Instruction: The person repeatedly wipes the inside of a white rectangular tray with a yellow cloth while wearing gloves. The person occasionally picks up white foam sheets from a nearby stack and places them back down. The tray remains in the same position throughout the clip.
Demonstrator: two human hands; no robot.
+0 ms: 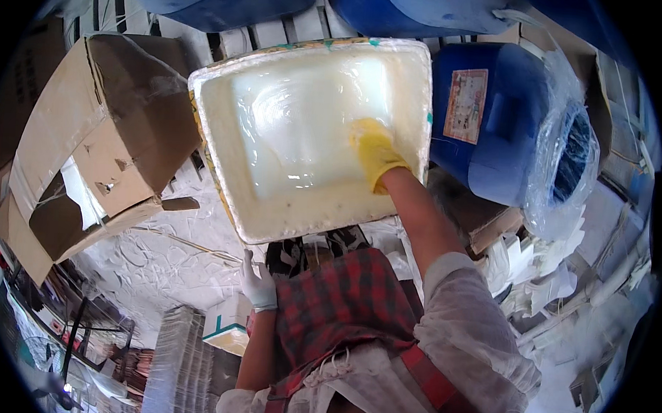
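A large, deep foam tub (pixel 308 213) stands before me with a pool of milky, glossy liquid (pixel 286 123) in it. My right hand (pixel 376 153), in a yellow rubber glove, reaches over the near right side into the tub. Its fingertips meet the liquid and are too covered to show whether they grip anything. My left hand (pixel 259 281), in a thin white glove, rests beside my plaid apron (pixel 334 302), below the tub's near left corner. Its fingers are stretched out, and nothing shows in them.
An open cardboard box (pixel 128 116) lies left of the tub. Close on the right stands a blue plastic drum (pixel 490 125), partly wrapped in clear film. More blue drums (pixel 229 3) line the far side. White sheets or scraps (pixel 524 259) are heaped at the right.
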